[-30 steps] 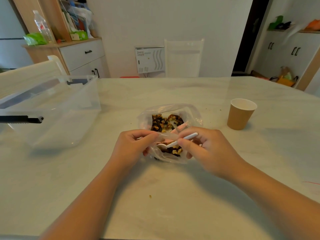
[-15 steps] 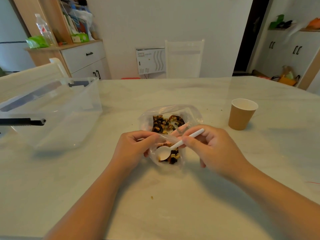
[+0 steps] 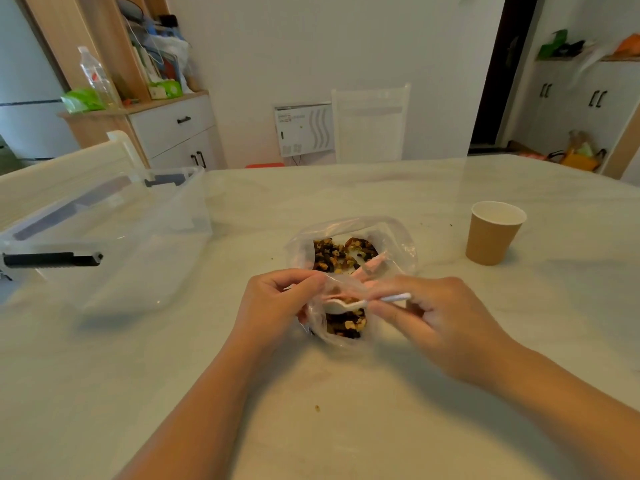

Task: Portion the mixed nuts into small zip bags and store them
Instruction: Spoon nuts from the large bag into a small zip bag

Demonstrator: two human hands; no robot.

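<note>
A small clear zip bag (image 3: 341, 325) with a pink seal stands on the table between my hands, partly filled with mixed nuts. My left hand (image 3: 273, 303) pinches the bag's left rim and holds its mouth apart. My right hand (image 3: 440, 322) grips a white plastic spoon (image 3: 363, 303) by the handle; its bowl lies level at the bag's mouth with a few nuts on it. Just behind stands the larger clear bag (image 3: 353, 251) of mixed nuts, mouth gaping towards me.
A big clear plastic storage box (image 3: 104, 233) with black latches fills the left of the marble table (image 3: 346, 427). A brown paper cup (image 3: 493, 233) stands at the right. A stray nut crumb (image 3: 317, 407) lies near my forearms. Chairs and cabinets lie beyond.
The spoon, tipped empty inside the small bag half a second ago, now lies level at the bag's mouth with nuts on it. My left hand keeps its hold on the rim.
</note>
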